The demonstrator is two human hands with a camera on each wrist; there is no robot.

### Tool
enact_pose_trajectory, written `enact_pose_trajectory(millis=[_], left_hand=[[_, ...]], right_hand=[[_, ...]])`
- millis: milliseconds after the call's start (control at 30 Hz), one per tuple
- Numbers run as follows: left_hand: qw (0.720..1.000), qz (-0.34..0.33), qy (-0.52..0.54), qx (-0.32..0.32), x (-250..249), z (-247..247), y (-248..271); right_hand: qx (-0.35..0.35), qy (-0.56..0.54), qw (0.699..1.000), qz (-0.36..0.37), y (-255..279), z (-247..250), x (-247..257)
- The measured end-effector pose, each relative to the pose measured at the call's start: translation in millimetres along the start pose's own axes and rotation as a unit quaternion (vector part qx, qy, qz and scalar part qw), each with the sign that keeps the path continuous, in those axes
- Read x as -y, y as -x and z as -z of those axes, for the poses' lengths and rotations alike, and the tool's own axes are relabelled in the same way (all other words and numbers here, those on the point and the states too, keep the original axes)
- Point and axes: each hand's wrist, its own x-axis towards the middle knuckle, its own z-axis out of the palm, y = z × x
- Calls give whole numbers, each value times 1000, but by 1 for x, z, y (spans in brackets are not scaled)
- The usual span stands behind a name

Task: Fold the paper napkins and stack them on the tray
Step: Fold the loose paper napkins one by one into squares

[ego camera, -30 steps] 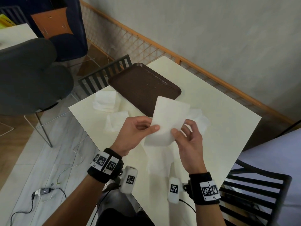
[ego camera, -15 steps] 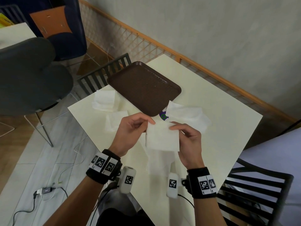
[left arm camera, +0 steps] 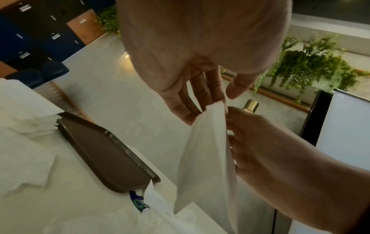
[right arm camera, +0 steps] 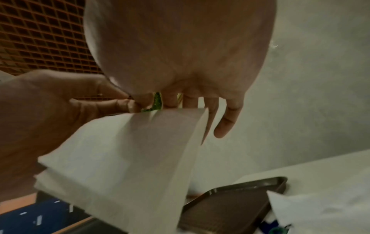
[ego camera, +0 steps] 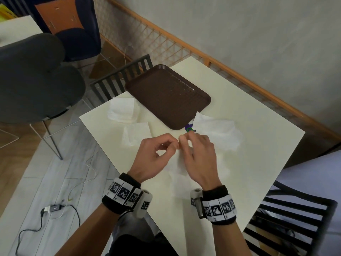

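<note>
A white paper napkin [ego camera: 177,164] hangs folded between my two hands above the near middle of the table. My left hand [ego camera: 172,144] pinches its top edge between thumb and fingers, and in the left wrist view the napkin [left arm camera: 206,158] droops from those fingers [left arm camera: 200,101]. Right beside it, my right hand [ego camera: 186,139] pinches the same top edge; the right wrist view shows the napkin [right arm camera: 140,150] curving down under it. The brown tray [ego camera: 166,97] lies bare at the far left of the table, beyond both hands.
A stack of white napkins [ego camera: 123,111] sits left of the tray, with a single napkin [ego camera: 136,135] nearer me. Loose napkins in a wrapper with a blue-green logo [ego camera: 217,132] lie right of the tray. Black chairs [ego camera: 287,218] stand at the table's edges.
The tall napkin held upright a second ago is folded over. My hands have come together at its top edge and dropped closer to the table.
</note>
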Motion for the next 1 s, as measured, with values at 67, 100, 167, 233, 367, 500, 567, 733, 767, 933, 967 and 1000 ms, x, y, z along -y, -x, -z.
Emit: enact_pose_trajectory(millis=[67, 100, 167, 233, 367, 500, 567, 733, 767, 933, 967, 1000], left_hand=[[1000, 3, -15, -21, 5, 3, 2], [999, 15, -17, -44, 7, 6, 4], [994, 40, -19, -96, 12, 13, 7], [989, 62, -10, -137, 18, 21, 10], [973, 137, 4, -188, 51, 47, -2], [956, 204, 16, -210, 111, 75, -30], [949, 246, -18, -194, 141, 82, -43], [929, 288, -209, -101, 188, 83, -59], [923, 290, -237, -91, 191, 80, -60], [892, 283, -334, -110, 167, 52, -49], [898, 272, -330, -106, 161, 46, -44], [905, 264, -320, -94, 156, 39, -38]], right_hand=[[3, 47, 998, 40, -5, -16, -1], [-4, 37, 999, 36, -7, -21, -2], [-9, -11, 1000, -4, -8, -31, -7], [-8, -47, 997, -65, -10, -38, -12], [-17, -89, 984, -156, -14, -50, -18], [-8, -112, 976, -188, -13, -53, -26], [0, -118, 972, -204, -12, -52, -32], [57, 42, 973, -221, -3, -52, -64], [83, 94, 965, -228, 0, -54, -70], [175, 191, 933, -249, 15, -68, -86], [173, 186, 937, -241, 17, -71, -87], [172, 174, 940, -237, 18, -72, -88]])
